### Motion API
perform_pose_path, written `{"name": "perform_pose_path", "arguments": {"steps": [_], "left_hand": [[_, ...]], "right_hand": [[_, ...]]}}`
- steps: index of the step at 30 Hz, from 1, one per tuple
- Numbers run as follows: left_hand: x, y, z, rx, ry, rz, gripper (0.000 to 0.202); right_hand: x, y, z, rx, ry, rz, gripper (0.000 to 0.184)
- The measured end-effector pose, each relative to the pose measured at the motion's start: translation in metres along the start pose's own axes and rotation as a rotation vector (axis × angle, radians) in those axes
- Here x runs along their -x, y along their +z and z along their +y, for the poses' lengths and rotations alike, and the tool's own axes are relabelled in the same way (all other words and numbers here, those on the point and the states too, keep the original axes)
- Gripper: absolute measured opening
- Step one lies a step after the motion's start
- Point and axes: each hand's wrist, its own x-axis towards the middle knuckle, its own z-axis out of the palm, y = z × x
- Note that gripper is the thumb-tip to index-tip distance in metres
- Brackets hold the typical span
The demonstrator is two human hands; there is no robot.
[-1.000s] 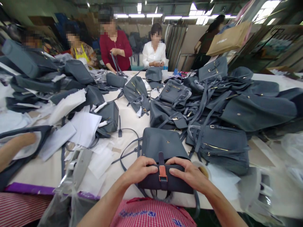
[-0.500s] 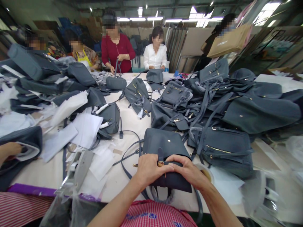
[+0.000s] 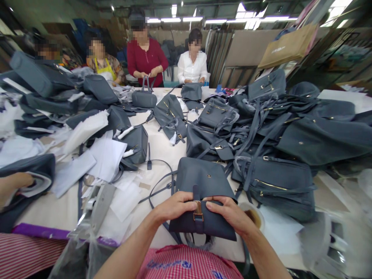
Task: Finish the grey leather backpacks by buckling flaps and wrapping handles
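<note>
A dark blue-grey leather backpack (image 3: 203,168) lies before me, its flap (image 3: 186,225) towards my body. My left hand (image 3: 174,207) grips the flap's edge on the left, with the thumb beside a gold buckle (image 3: 198,212) on a short strap. On the other side of the buckle, my right hand (image 3: 228,211) pinches the same edge, thumb on top and fingers beneath. The strap's loose end points away from me, over the backpack's body. Thin shoulder straps (image 3: 151,193) curl out on the left.
More blue-grey bags are heaped right (image 3: 279,182) and left (image 3: 49,81). White paper sheets (image 3: 106,157) and a grey metal device (image 3: 95,209) lie left; a round container (image 3: 255,217) stands by my right wrist. Several co-workers sit or stand across the table; another's hand (image 3: 17,184) reaches into a bag.
My hands have moved apart from over the buckle to either side of it, baring the buckle and flap. Across the table, the person in red now has both hands on a bag's handles.
</note>
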Motion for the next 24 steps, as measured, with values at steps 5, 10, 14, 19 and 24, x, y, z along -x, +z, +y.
{"name": "perform_pose_path", "arguments": {"steps": [5, 10, 14, 19, 24], "left_hand": [[0.007, -0.018, 0.005, 0.041, -0.018, 0.036, 0.02], [0.006, -0.014, 0.008, 0.04, 0.038, 0.201, 0.02], [-0.004, -0.001, 0.006, -0.053, -0.053, 0.23, 0.037], [-0.013, 0.001, -0.002, 0.099, -0.143, 0.122, 0.034], [-0.005, -0.013, 0.0, 0.106, -0.097, 0.049, 0.015]], "right_hand": [[-0.001, -0.005, -0.001, -0.049, 0.026, -0.054, 0.037], [-0.001, -0.004, -0.002, -0.15, 0.031, 0.006, 0.038], [-0.003, -0.002, -0.002, -0.168, 0.033, -0.061, 0.038], [-0.005, -0.004, 0.003, -0.237, 0.073, -0.037, 0.04], [-0.008, -0.005, 0.004, -0.308, 0.138, -0.03, 0.035]]}}
